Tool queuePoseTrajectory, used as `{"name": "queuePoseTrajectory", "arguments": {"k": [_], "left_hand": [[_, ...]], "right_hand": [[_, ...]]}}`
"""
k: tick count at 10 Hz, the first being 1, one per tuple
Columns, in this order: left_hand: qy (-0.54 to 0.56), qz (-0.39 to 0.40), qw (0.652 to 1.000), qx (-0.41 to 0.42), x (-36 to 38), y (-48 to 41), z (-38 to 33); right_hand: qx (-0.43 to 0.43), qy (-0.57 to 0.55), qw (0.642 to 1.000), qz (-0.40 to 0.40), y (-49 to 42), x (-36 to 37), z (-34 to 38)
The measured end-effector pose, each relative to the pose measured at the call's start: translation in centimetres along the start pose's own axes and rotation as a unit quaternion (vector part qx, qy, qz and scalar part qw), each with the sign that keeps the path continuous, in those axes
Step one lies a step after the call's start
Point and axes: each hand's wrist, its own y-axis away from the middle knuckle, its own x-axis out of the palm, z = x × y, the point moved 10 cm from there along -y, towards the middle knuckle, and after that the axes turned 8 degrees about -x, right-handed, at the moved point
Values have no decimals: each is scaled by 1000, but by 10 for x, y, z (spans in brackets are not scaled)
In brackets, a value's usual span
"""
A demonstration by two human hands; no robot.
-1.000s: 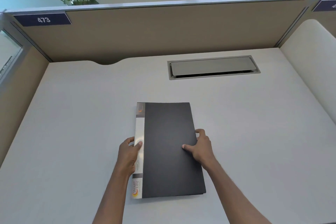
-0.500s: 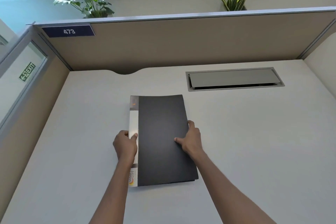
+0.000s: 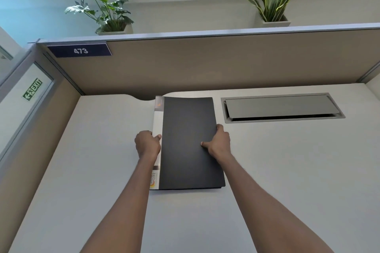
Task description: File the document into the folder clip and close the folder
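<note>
While the closed black folder lies flat on the tabletop just left of a grey cable hatch, the left hand clamps its spine edge and the right hand clamps its right edge, fingers wrapped around.

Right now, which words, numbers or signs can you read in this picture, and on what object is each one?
"473": dark blue nameplate on the partition's top left.
"EXIT", with an arrow: green sign on the glass at left.
"LIFE": spine label of the black folder; the word beside it is too blurred to read.
</note>
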Motion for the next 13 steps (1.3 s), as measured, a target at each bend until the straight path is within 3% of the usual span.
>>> {"name": "queuePoseTrajectory", "arguments": {"k": [5,9,13], "left_hand": [[-75,-10,997,9,29,-52,-22],[-163,-87,982,32,14,-19,-20],[-197,-123,952,197,37,96,15]], "right_hand": [[6,71,997,0,-57,19,0],[-116,235,964,-51,-20,17,20],[-238,266,934,5,83,14,-26]]}}
